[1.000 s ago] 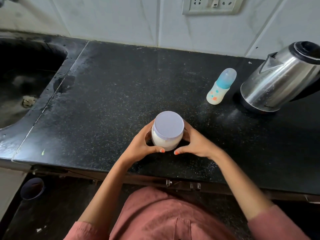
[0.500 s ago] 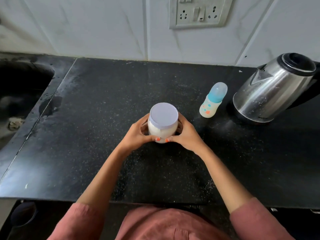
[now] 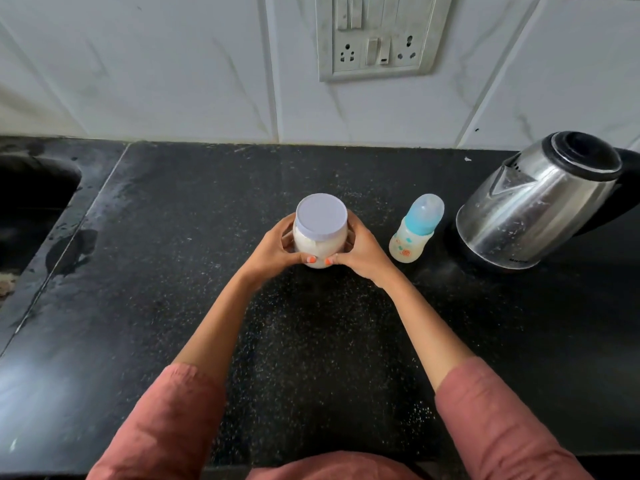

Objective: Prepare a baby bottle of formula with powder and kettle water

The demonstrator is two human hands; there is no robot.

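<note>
A clear jar of white powder (image 3: 320,245) with a pale lilac lid stands on the black counter (image 3: 173,306), lid closed. My left hand (image 3: 273,251) wraps its left side and my right hand (image 3: 360,252) wraps its right side, thumbs meeting at the front. To the right stands a small baby bottle (image 3: 414,233) with a blue collar and clear cap on. Further right sits a steel kettle (image 3: 533,206) with a black lid, closed.
A sink (image 3: 31,202) is sunk into the counter at the left edge. A white tiled wall with a socket and switch plate (image 3: 375,36) runs along the back. The counter's front edge lies close to my body.
Both hands have carried the jar away from the counter's front edge toward the wall, ending closer to the baby bottle. The view has tilted up toward the wall.
</note>
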